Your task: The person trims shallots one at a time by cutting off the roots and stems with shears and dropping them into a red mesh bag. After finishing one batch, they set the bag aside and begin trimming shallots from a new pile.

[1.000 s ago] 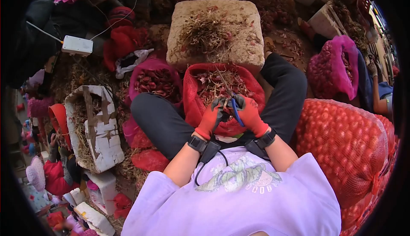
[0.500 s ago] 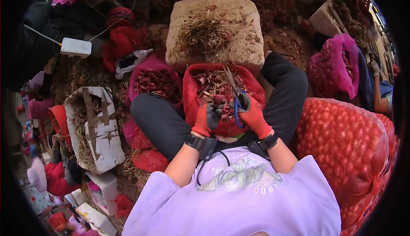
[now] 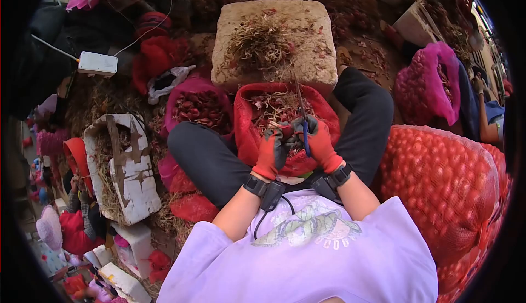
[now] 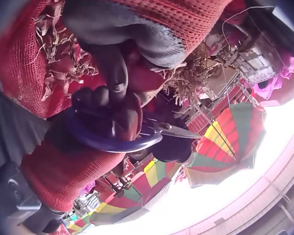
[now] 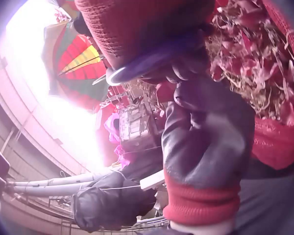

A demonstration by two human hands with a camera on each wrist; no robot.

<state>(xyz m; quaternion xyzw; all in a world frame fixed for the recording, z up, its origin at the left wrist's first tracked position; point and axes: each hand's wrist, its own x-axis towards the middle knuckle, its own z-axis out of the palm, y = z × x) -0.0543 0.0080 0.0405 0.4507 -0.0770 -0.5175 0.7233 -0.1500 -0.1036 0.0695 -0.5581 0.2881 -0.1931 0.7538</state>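
Both hands wear red knit gloves with dark grey coated palms and fingers. My left hand [image 3: 269, 152] pinches a dark red onion bulb [image 4: 144, 78] with its fingertips, partly hidden behind the glove. Close beside it, my right hand [image 3: 320, 143] grips blue-handled scissors [image 3: 306, 138], their blades pointing away from the body. In the left wrist view one blue handle loop [image 4: 112, 146] curves around the right hand's fingers. Below both hands stands a red mesh bag [image 3: 242, 119] between the legs, filled with onion skins and dry stalks [image 5: 257, 58].
A foam block [image 3: 307, 34] with a heap of dry stalks [image 3: 260, 42] is just beyond the bag. A pink bag of onions [image 3: 200, 108] lies left, by the knee. Large red net sacks [image 3: 438, 188] stand right. A broken white foam box [image 3: 131, 188] sits farther left.
The hands drew apart, showing the onion, then came closer together again. The scissors turned from slanting left to pointing nearly straight away, and their blades now look narrower.
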